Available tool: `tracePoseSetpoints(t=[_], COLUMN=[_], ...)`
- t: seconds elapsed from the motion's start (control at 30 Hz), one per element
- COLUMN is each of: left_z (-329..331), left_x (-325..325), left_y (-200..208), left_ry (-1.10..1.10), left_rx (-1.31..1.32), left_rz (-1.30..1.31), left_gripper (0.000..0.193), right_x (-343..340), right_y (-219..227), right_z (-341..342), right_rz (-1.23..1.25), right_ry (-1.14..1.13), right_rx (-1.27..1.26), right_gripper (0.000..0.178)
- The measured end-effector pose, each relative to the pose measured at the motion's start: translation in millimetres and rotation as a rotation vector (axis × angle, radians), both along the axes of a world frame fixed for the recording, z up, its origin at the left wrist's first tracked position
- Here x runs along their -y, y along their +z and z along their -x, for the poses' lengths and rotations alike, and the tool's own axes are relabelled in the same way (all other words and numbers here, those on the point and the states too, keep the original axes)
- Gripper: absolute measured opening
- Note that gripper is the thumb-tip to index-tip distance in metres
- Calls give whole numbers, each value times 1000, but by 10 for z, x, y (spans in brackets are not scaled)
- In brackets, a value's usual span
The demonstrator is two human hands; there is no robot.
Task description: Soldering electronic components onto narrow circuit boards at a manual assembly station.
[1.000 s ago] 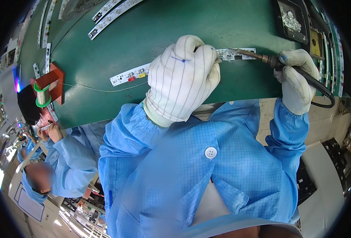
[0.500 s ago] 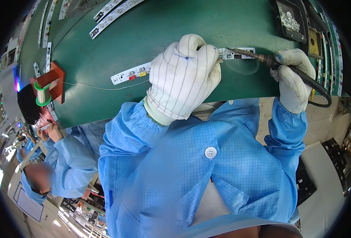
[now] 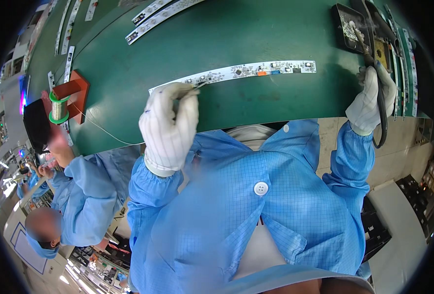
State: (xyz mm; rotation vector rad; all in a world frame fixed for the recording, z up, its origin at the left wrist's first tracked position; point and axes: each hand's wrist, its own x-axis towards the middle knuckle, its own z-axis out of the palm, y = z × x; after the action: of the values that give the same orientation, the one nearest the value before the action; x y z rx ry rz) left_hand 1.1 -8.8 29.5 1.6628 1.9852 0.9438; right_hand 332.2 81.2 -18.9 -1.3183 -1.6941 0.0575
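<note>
Smooth green bench mat (image 3: 256, 44); long white circuit strip (image 3: 236, 72) at 12 o'clock. Left hand (image 3: 170, 127) pinches solder wire (image 3: 200, 84); right hand (image 3: 369, 100) grips soldering iron (image 3: 363, 46).

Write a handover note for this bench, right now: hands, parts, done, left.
Left hand: gloved, pinching solder wire at the left end of the LED strip.
Right hand: gloved, holds the soldering iron, tip over the black tray, off the strip.
Strip lies flat on the green mat; spool far left.
Done: cannot tell which joints are soldered.
Left: likely bring the iron to the strip.
</note>
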Motion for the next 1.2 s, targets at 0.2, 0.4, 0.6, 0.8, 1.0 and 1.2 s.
tracePoseSetpoints(t=[0.2,0.4,0.6,0.8,1.0,1.2], left_z=[483,722,544,558,642,692], left_x=[75,135,-20,-97,-134,-65], left_y=[-188,-176,-47,66,64,-177], left_ry=[72,207,396,323,234,272], left_rx=[-220,-81,290,394,543,985], left_rz=[-207,51,228,298,263,-54], left_gripper=[4,13,26,25,27,20], right_x=[145,245,213,168,193,217], right_y=[188,92,121,115,105,153], right_z=[361,431,471,632,636,575], right_rz=[290,395,232,229,274,320], right_ry=[-49,-32,31,74,47,255], right_rx=[-419,-402,270,14,-292,-665], right_gripper=[29,22,20,19,21,27])
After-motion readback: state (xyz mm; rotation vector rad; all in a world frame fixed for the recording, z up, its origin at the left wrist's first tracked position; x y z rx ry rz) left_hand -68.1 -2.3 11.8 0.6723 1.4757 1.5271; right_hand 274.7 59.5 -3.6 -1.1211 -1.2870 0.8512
